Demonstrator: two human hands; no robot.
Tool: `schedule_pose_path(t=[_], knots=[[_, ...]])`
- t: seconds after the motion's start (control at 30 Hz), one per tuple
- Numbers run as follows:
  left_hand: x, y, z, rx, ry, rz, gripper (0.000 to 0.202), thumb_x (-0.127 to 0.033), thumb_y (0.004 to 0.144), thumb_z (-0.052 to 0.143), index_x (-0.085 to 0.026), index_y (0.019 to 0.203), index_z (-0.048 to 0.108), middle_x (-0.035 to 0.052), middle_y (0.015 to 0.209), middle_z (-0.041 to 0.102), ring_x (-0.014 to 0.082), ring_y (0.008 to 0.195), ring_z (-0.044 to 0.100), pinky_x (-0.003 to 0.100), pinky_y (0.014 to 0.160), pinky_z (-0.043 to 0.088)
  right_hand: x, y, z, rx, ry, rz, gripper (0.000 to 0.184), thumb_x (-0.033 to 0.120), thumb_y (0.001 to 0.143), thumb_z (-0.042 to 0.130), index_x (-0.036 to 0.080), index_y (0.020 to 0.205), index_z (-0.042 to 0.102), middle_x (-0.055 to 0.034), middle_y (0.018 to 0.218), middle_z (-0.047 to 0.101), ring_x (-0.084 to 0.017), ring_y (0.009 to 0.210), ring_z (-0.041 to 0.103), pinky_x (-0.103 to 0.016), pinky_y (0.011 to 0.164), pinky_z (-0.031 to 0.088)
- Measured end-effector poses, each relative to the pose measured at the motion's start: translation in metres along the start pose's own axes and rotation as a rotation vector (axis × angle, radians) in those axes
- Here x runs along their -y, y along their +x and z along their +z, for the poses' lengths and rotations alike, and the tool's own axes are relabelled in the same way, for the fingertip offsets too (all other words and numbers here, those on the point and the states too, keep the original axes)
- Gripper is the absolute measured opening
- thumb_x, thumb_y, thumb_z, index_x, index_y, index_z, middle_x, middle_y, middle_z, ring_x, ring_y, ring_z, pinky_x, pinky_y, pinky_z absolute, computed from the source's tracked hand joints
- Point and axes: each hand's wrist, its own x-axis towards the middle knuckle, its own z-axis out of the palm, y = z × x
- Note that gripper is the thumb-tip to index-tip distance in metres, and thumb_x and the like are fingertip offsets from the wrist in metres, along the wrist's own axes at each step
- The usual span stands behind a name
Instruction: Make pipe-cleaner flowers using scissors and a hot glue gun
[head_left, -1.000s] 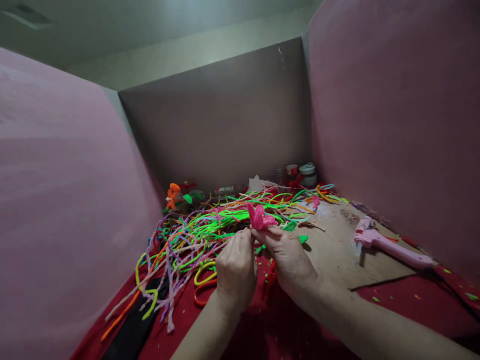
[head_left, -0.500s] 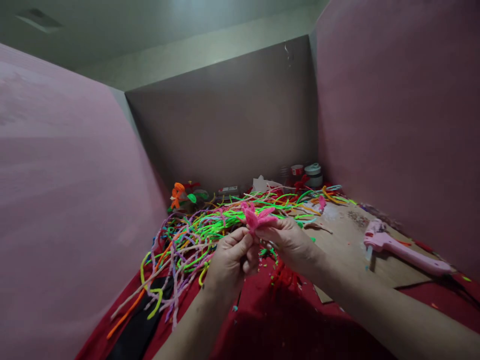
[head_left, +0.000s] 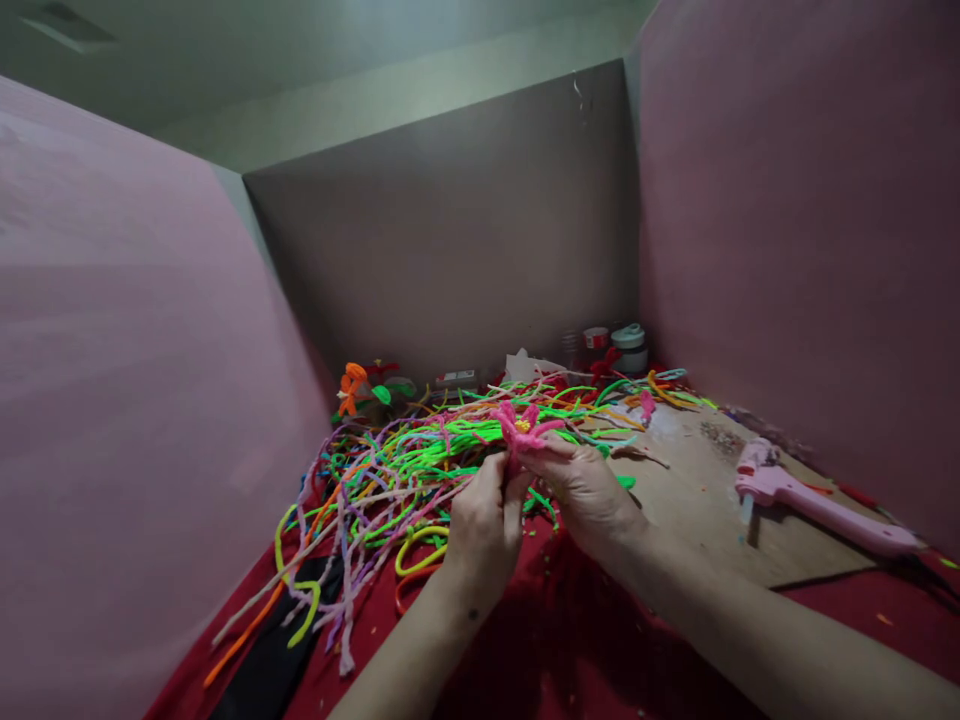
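Left of one glue gun (head_left: 825,511), one pink flower (head_left: 516,432) in the fingertip pinch of left hand (head_left: 481,520) and right hand (head_left: 596,495)

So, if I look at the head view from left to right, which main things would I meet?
Black strip → orange flower → left hand → pink flower → right hand → pink glue gun.

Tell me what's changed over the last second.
The pink flower has been turned toward the camera between the left hand and right hand, its yellow centre now plainer. Nothing was visibly let go. The pink glue gun still lies on the cardboard, and the orange flower stays at the back left.
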Motion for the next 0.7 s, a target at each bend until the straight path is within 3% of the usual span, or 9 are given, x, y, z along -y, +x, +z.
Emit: schedule_pose_path(t=[0.1,0.27,0.37,0.57,0.63,0.7], knots=[[0.008,-0.004,0.004,-0.019,0.066,0.087,0.014,-0.024,0.084,0.046,-0.018,0.082,0.058,0.0017,0.071,0.057,0.0129,0.063,0.052,0.025,0.064,0.039,-0.004,0.000,-0.002,-0.003,0.009,-0.017,0.008,0.020,0.064,0.073,0.020,0.072,0.073,0.0005,0.076,0.065,-0.013,0.074,0.052,-0.027,0.074,0.039],[0.005,-0.004,0.001,0.094,-0.330,-0.191,0.018,-0.032,0.084,0.049,-0.017,0.076,0.056,-0.0056,0.056,0.040,0.0059,0.045,0.034,0.018,0.044,0.029,0.000,-0.001,-0.005,0.060,0.018,0.032,0.009,0.022,0.064,0.075,0.019,0.073,0.074,0.0007,0.078,0.065,-0.010,0.069,0.052,-0.025,0.070,0.041],[0.001,-0.005,-0.003,0.186,-0.600,-0.336,0.022,-0.035,0.081,0.054,-0.016,0.069,0.052,-0.0068,0.051,0.039,0.0037,0.039,0.030,0.016,0.038,0.023,0.004,-0.001,-0.010,0.145,-0.014,0.076,0.012,0.023,0.065,0.074,0.019,0.077,0.074,0.0006,0.070,0.065,-0.011,0.065,0.054,-0.027,0.070,0.042],[0.013,-0.007,-0.007,0.488,-1.121,-0.531,0.024,-0.038,0.076,0.061,-0.015,0.073,0.054,-0.0095,0.043,0.035,0.0010,0.031,0.016,0.013,0.030,0.019,0.004,-0.001,-0.016,0.284,-0.061,0.125,0.014,0.027,0.064,0.074,0.014,0.070,0.072,-0.0005,0.061,0.064,-0.012,0.061,0.055,-0.027,0.065,0.042],[0.016,-0.007,-0.008,0.559,-1.182,-0.544,0.026,-0.040,0.074,0.063,-0.015,0.073,0.054,-0.0100,0.043,0.033,0.0007,0.030,0.014,0.013,0.029,0.019,0.002,-0.003,-0.016,0.280,0.006,0.181,0.016,0.028,0.062,0.076,0.014,0.066,0.070,0.0003,0.057,0.062,-0.011,0.055,0.053,-0.025,0.058,0.041],[0.014,-0.007,-0.007,0.540,-1.081,-0.494,0.028,-0.042,0.076,0.059,-0.015,0.072,0.054,-0.0082,0.044,0.037,0.0019,0.030,0.020,0.014,0.030,0.022,0.000,-0.004,-0.015,0.232,0.047,0.203,0.018,0.030,0.061,0.076,0.014,0.067,0.070,0.0007,0.054,0.061,-0.011,0.051,0.053,-0.025,0.055,0.041]])
